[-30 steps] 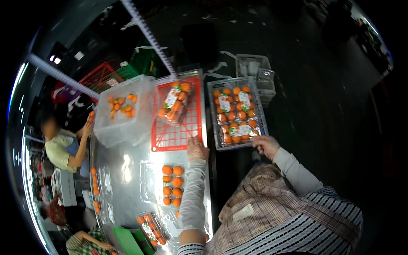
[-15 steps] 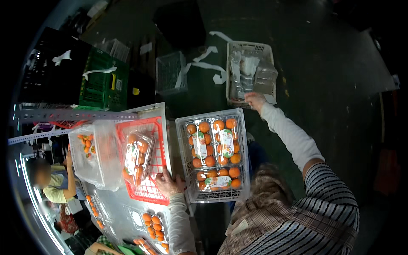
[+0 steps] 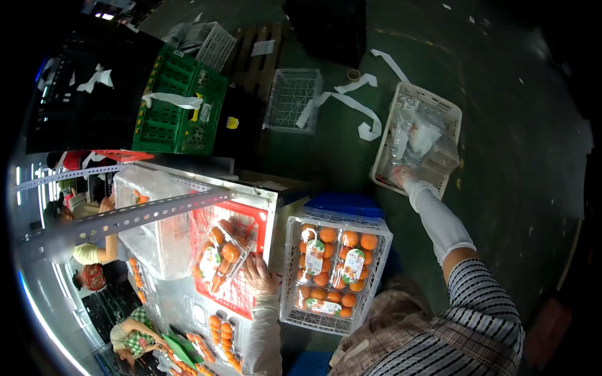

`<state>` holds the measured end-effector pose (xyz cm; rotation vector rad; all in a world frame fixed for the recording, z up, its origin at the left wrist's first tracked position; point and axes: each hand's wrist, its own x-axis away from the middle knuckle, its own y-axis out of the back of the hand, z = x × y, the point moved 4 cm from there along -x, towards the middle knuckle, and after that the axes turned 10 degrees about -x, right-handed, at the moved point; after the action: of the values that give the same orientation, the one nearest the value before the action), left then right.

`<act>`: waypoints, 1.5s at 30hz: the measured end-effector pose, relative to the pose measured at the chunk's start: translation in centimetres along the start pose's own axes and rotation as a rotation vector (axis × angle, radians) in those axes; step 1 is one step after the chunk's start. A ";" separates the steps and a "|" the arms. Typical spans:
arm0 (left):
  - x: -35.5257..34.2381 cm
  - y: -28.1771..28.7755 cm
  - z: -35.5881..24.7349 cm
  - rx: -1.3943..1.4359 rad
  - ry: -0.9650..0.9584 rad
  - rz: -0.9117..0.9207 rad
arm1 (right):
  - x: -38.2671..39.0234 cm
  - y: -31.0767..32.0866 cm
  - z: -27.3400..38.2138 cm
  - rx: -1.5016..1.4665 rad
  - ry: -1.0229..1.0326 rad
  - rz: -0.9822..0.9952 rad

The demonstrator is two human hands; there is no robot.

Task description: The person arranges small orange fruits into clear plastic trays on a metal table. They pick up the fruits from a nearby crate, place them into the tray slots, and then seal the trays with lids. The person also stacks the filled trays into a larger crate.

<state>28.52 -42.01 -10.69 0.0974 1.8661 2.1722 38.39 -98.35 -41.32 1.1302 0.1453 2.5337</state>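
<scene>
Left hand (image 3: 258, 279): fingers spread, gripping nothing, left of the fruit crate (image 3: 316, 321).
Right hand (image 3: 402, 175): beyond the crate, at plastic packaging (image 3: 423, 136); grip, I can't tell.
Risk: blind tugging could spill packaging.

upper sleeve (image 3: 481, 291): white, black dashed stripes | forearm cover (image 3: 434, 216): pale grey | garment (image 3: 401, 323): brown plaid

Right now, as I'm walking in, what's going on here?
The person's right hand is in a pale basket of clear plastic packaging; whether it grips anything is unclear. The left hand rests at a red crate, beside a clear pack of orange fruit. Three more packs lie in a clear crate beside the table.
</scene>
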 end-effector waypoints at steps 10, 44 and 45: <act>-0.6 1.6 -0.5 0.029 0.074 0.041 | -2.7 -4.0 2.2 0.118 -0.127 0.235; -7.3 -0.4 -6.6 -0.217 0.273 0.337 | -39.5 -47.5 6.9 1.609 0.713 0.475; -7.1 -0.3 -6.6 -0.217 0.269 0.333 | -39.4 -46.1 4.3 1.709 0.625 0.524</act>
<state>33.90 -50.08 -11.20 0.0803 1.8405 2.7217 78.83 -70.15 -76.87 0.5956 2.8003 2.7516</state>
